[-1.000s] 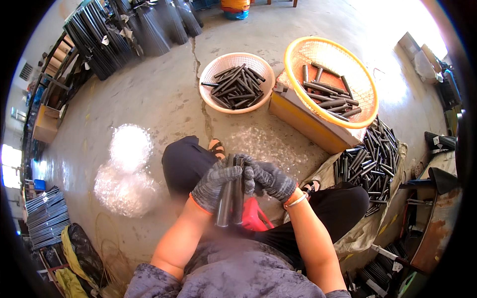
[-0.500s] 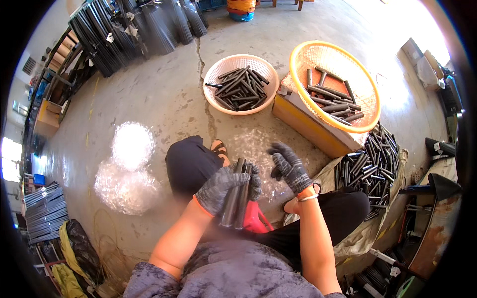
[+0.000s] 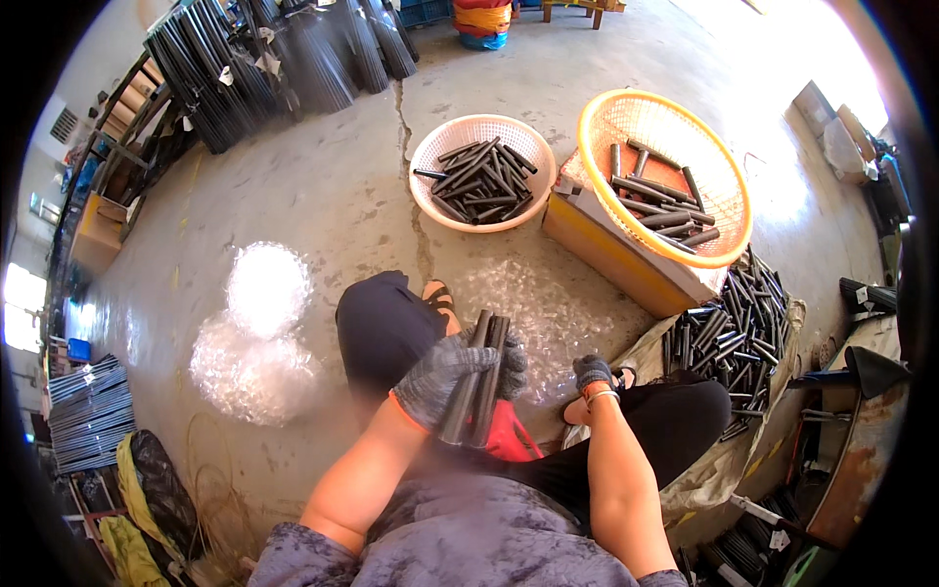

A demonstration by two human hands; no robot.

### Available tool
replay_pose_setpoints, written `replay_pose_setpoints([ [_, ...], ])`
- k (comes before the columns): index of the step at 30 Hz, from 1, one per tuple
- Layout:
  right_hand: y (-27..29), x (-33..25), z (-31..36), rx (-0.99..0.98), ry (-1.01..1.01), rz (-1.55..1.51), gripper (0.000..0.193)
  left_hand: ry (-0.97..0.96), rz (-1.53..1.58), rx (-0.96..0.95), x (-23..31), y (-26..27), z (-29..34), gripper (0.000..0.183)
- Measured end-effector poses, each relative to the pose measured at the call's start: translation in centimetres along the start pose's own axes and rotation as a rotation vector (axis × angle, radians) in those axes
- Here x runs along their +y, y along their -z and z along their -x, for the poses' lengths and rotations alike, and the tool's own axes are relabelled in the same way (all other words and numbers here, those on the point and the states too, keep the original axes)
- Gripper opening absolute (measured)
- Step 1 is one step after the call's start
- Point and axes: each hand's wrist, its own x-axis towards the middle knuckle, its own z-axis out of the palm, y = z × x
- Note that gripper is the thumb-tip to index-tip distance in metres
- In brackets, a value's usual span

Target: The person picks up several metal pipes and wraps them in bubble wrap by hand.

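My left hand [image 3: 430, 379], in a grey knit glove with an orange cuff, is closed around two short black tubes [image 3: 476, 382]. The tubes lie side by side, slanting up and away from me, in front of my shirt. Its fingertips show beyond the tubes on the right. My right hand [image 3: 592, 372], gloved too, is lowered by my right foot, apart from the tubes. It points away from me and its fingers are mostly hidden. Scattered bits of clear plastic [image 3: 533, 303] lie on the floor just past my hands.
A pale basket [image 3: 430, 208] holds black tubes. An orange-rimmed basket [image 3: 585, 137] with more tubes rests on a cardboard box [image 3: 606, 249]. A tube heap [image 3: 734, 333] lies at right on sacking. Clear plastic piles [image 3: 256, 357] sit at left. Something red [image 3: 509, 430] is below my hands.
My right hand has moved down and slightly right, away from the tubes toward my right foot. My left hand still grips the two tubes. The view has shifted slightly.
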Motion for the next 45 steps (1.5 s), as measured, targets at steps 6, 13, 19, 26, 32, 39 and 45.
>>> replay_pose_setpoints([
  [6,10.0,-11.7,11.9,-0.359,0.612,-1.223,0.043,0.05,0.044,0.036,-1.1,2.0,0.2,0.037],
  [13,8.3,-11.5,11.5,-0.431,0.615,-1.112,0.028,0.008,0.056,-0.023,-0.1,0.7,-0.2,0.044],
  [19,-5.4,1.5,-1.3,-0.025,-0.067,-0.13,0.043,-0.033,0.015,-0.048,0.6,-1.0,0.8,0.04],
  [26,7.3,-11.4,10.3,-0.149,0.564,-1.288,0.049,-0.012,0.021,0.037,0.4,0.8,0.3,0.044],
  [32,10.2,-13.6,13.6,-0.426,0.815,-1.092,0.038,-0.079,-0.011,-0.048,0.4,0.1,-0.3,0.046],
  [39,-4.3,-2.5,1.4,0.02,0.057,-0.191,0.037,-0.061,-0.019,0.043,0.9,-0.6,1.2,0.054],
  [45,3.0,-7.9,6.3,-0.049,0.159,-1.108,0.054,-0.087,-0.06,0.041,1.1,-0.1,1.0,0.046],
])
